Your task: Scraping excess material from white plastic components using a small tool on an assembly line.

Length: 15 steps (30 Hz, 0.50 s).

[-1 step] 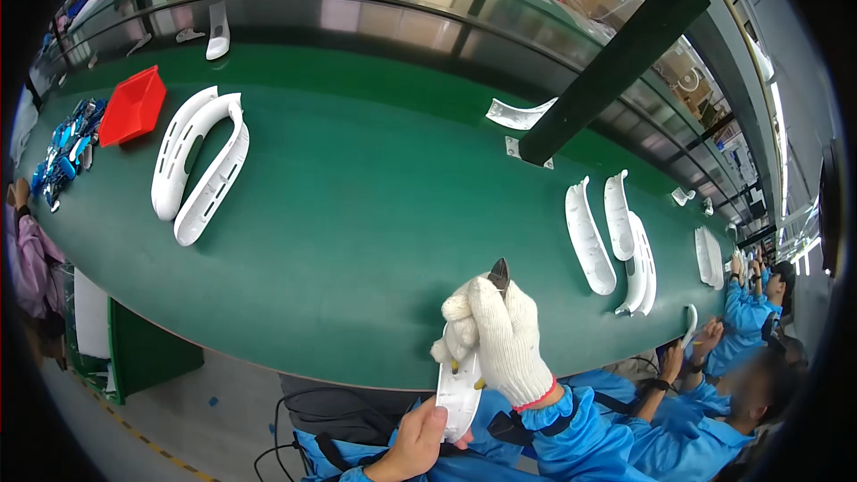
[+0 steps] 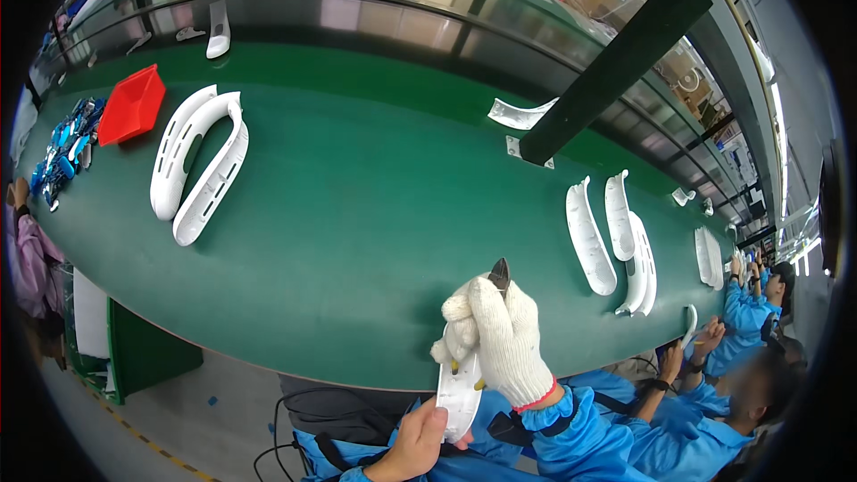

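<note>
My bare left hand (image 2: 418, 439) is closed on the lower end of a curved white plastic shell (image 2: 459, 397), at the near edge of the table. Over its upper end is my right hand (image 2: 500, 335), in a white knitted glove. The gloved fingers are wrapped round a pair of pliers (image 2: 500, 275). Their dark pointed jaws stick out above the fingers, away from the shell, and yellow handle ends show below. The glove hides the rest of the tool and the shell's top.
White shells (image 2: 590, 236) lie to the right, and a pair (image 2: 201, 161) to the left. Beyond these are a red tray (image 2: 131, 107) and a pile of blue shiny pieces (image 2: 70, 147). A dark green post (image 2: 616, 71) rises at the back. Co-workers (image 2: 696, 411) sit at the right.
</note>
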{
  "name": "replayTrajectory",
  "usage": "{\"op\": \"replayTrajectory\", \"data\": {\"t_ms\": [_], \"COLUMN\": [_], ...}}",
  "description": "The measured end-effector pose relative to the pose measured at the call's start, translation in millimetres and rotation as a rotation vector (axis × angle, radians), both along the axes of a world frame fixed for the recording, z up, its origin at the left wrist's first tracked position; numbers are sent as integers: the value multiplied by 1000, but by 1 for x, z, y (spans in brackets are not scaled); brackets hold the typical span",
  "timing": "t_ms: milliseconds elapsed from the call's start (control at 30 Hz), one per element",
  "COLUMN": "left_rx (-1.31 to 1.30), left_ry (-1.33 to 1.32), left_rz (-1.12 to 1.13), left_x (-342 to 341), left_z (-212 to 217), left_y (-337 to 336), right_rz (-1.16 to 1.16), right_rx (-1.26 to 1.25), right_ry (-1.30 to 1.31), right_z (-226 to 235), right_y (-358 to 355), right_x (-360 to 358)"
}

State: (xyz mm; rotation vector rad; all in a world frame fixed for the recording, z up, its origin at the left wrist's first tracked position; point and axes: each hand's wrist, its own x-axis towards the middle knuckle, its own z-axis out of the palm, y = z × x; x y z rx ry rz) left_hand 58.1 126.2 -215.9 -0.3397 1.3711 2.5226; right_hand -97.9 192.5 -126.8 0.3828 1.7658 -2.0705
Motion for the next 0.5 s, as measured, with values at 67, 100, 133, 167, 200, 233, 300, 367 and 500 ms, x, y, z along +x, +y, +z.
{"op": "replayTrajectory", "data": {"t_ms": [67,100,133,167,200,233,300,367,500], "left_rx": [-1,14,30,34,8,-18,-82,-148,-124], "left_ry": [-4,-8,-13,-17,-6,4,13,21,62], "left_rz": [9,-16,-41,-43,-26,-9,3,9,29], "left_x": [0,1,1,1,1,0,0,1,1], "left_z": [0,0,-1,-1,0,0,3,3,-1], "left_y": [-1,-2,-3,-2,-2,-3,-4,-2,0], "right_rz": [-5,-5,-5,-8,-11,-14,-34,-58,-88], "right_rx": [0,15,31,35,68,102,129,155,210], "right_ry": [-21,-14,-7,-12,-5,2,-3,-8,-21], "right_z": [0,1,1,1,1,1,3,4,12], "right_y": [-2,-2,-3,-3,-5,-7,-12,-15,-25], "right_x": [-1,-1,-1,0,0,0,2,4,5]}}
